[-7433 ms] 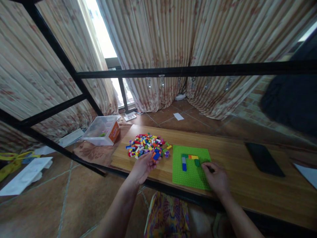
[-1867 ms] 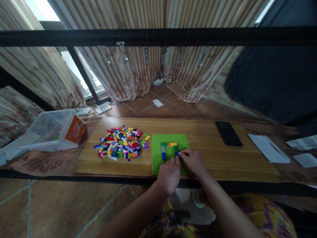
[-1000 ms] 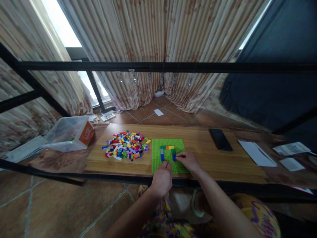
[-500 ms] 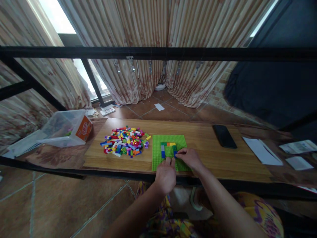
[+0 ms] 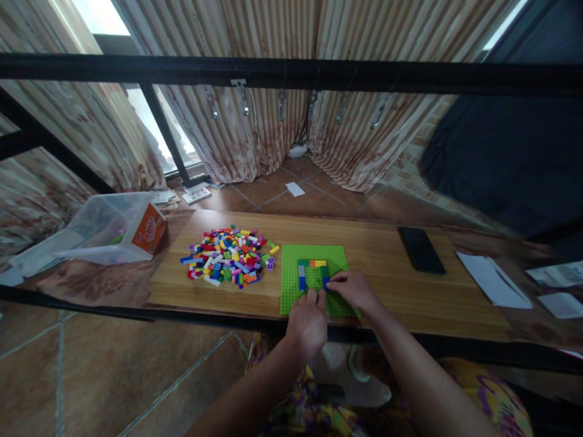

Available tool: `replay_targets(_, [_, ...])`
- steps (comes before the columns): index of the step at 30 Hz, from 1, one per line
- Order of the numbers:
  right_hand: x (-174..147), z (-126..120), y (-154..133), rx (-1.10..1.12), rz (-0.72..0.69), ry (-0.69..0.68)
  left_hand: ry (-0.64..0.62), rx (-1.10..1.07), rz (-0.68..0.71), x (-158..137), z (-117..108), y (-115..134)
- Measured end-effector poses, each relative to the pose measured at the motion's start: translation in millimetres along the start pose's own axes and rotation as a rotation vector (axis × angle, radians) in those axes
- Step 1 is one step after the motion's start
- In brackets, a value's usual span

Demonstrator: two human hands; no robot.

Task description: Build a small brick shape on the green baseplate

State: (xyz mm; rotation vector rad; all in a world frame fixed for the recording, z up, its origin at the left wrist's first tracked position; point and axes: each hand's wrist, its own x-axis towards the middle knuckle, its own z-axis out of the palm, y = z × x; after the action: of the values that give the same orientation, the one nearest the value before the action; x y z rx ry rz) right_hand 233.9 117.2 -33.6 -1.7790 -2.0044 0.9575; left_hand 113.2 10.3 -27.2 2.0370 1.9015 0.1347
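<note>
A green studded baseplate (image 5: 291, 255) lies on the wooden board. On it, toy bricks form a U-shaped outline: a green, orange and yellow row (image 5: 313, 263) at the far side, a grey and blue column (image 5: 301, 278) at left, and a green and blue column (image 5: 325, 273) at right. My right hand (image 5: 355, 290) pinches the blue brick (image 5: 325, 283) at the near end of the right column. Just below, my left hand (image 5: 307, 318) rests over the baseplate's near part with fingers bent together; anything under its fingertips is hidden.
A heap of loose coloured bricks (image 5: 230, 255) lies left of the baseplate on the board (image 5: 378, 255). Farther left stands a clear plastic bin (image 5: 109, 237) with an orange label. A black phone (image 5: 421, 249) and white paper (image 5: 492, 279) lie to the right. A dark rail (image 5: 291, 73) crosses beyond.
The view has tilted and shifted slightly, with the rail now higher in the picture. Both hands keep nearly the same place at the bricks, and the outline looks unchanged.
</note>
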Motion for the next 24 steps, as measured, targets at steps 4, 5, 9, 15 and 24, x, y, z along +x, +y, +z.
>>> replay_targets(4, [2.6,2.9,1.4,-0.004,0.038,-0.008,-0.012,-0.011,-0.006,1.6,2.7,0.0])
replay_targets(5, [3.2,3.4,1.5,-0.004,0.049,-0.010,-0.008,-0.013,-0.004,1.9,3.1,-0.1])
replay_targets(9, [4.6,4.7,0.7,0.035,0.054,-0.005,0.012,-0.017,0.006,1.9,2.0,-0.2])
replay_targets(15, [2.2,0.3,2.2,0.167,0.004,-0.002,0.041,-0.070,0.023,-8.9,-5.9,-1.9])
replay_targets(24, [-35.3,-17.0,-3.5,0.534,0.069,0.003,0.291,-0.375,-0.010,-57.5,-3.8,-42.7])
